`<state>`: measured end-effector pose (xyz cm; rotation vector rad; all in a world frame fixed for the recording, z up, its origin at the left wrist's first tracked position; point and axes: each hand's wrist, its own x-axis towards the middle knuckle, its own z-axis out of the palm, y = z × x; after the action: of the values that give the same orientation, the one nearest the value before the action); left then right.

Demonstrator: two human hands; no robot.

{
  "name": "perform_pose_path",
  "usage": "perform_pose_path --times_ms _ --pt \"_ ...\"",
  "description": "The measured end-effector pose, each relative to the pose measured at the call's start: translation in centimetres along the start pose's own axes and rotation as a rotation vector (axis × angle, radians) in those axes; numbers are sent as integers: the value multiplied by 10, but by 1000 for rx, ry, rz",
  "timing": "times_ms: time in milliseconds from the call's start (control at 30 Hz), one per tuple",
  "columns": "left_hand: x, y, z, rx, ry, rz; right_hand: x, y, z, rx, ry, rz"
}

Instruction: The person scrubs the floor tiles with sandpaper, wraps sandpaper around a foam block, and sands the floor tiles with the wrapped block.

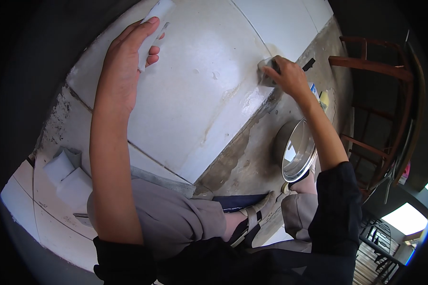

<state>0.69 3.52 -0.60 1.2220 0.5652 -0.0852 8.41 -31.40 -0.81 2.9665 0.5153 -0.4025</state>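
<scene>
My left hand point(135, 42) is wrapped round a long white piece point(157, 13), held above the white tiled surface point(185, 95) at the upper left. My right hand point(290, 76) is closed on a small greyish block or pad point(266, 72), which touches the tiles near their right edge. What exactly the pad is cannot be made out. Wet, shiny patches and a brownish streak show on the tiles below it. A round metal basin point(299, 149) with liquid in it stands on the floor beneath my right forearm.
A reddish wooden chair point(371, 64) stands at the right. Between it and the tiles lie a black object point(309, 64) and a yellow item point(324, 99). White tile pieces point(69, 173) lie at the lower left. My legs and sandalled foot are below.
</scene>
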Motion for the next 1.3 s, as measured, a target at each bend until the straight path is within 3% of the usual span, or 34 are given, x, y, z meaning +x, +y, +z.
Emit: perform_pose_path --times_ms 133,267,433,533,667,867,1067,1167,1300 --pt "0 0 -2 -12 -4 12 20 10 -4 -59 30 130" --pt "2 2 2 -22 -5 13 -8 -11 -3 29 -25 -103" --pt "-1 -2 4 13 -13 8 23 10 -8 91 -59 119" --pt "-2 -2 2 13 -10 7 23 7 -5 6 -15 91" --pt "3 0 0 -1 -5 27 -11 -20 -2 20 -43 -137" --pt "1 -3 1 9 2 15 22 7 -9 -7 -29 76" --pt "3 -1 3 -6 0 14 -19 -18 -1 55 -48 -185" --pt "2 -4 3 12 -7 9 6 -3 -9 24 -81 34" --pt "-1 0 3 26 11 26 -8 -16 -10 -22 -72 15"
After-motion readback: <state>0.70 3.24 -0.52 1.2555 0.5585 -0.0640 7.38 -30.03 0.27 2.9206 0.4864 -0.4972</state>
